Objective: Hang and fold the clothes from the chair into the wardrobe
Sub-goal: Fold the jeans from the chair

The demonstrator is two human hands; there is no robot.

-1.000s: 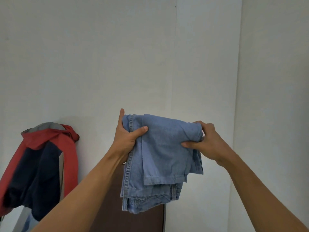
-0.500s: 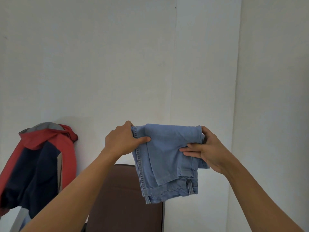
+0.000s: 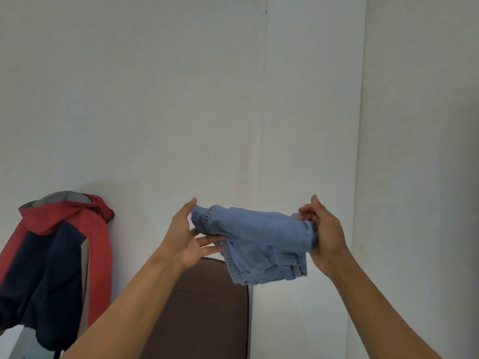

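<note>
A folded pair of light blue jeans (image 3: 259, 239) hangs in the air between my two hands, above the back of a brown chair (image 3: 207, 307). My left hand (image 3: 189, 237) is turned palm up at the left end of the bundle, thumb on top and fingers spread under the fabric. My right hand (image 3: 324, 234) grips the right end, fingers curled around the fold. The lower layers of denim sag down toward the chair back.
A red, navy and grey jacket (image 3: 54, 260) hangs at the left against the white wall (image 3: 155, 99). A vertical white panel edge (image 3: 361, 125) runs down the right side of the view.
The jeans have been folded up shorter and turned from hanging flat to nearly level. Both hands dropped lower, and my left hand turned palm up under the fabric.
</note>
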